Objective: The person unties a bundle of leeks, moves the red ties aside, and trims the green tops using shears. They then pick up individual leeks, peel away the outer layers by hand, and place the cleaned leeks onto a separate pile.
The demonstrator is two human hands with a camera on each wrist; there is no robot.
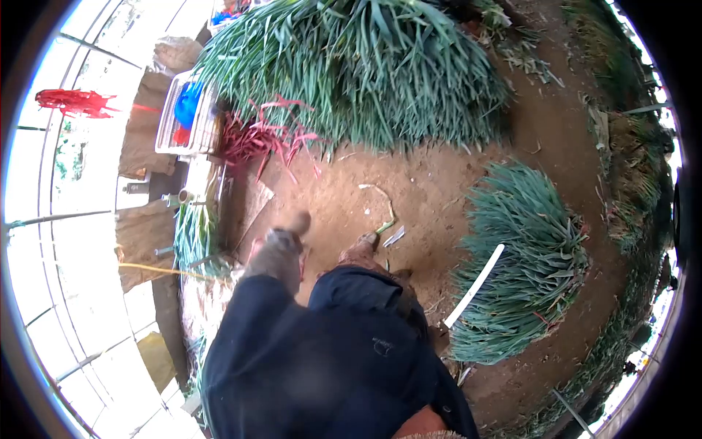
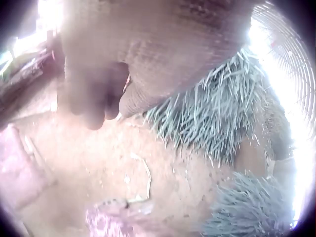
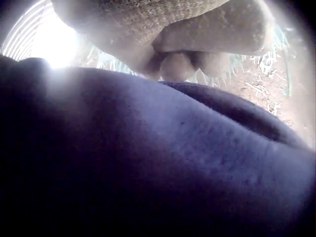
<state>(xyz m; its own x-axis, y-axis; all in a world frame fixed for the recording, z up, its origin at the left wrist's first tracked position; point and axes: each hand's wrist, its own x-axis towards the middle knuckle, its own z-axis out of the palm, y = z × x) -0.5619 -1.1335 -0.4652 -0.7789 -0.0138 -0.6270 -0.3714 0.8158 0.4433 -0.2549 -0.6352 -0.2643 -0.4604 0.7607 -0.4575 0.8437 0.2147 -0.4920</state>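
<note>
My left hand (image 1: 281, 252), in a dirty glove, reaches over the dirt floor in the head view. The left wrist view shows its fingers (image 2: 94, 101) hanging loosely bent, with the thumb near them and nothing held. On the right, my gloved hand (image 3: 173, 34) has curled fingers in the right wrist view, partly hidden behind a dark sleeve (image 3: 187, 133). A straight white stick (image 1: 475, 285) slants over a pile of green onions (image 1: 523, 227), its lower end right by that hand. I cannot tell whether the right hand grips it.
A large heap of green onions (image 1: 358, 73) lies ahead. Red ribbons (image 1: 252, 135) hang beside a white crate (image 1: 164, 128) holding a blue thing. More green onions (image 1: 194, 234) stand at the left. A loose leaf (image 1: 387, 205) lies on the dirt floor (image 1: 424, 183) near a muddy shoe (image 1: 362, 249).
</note>
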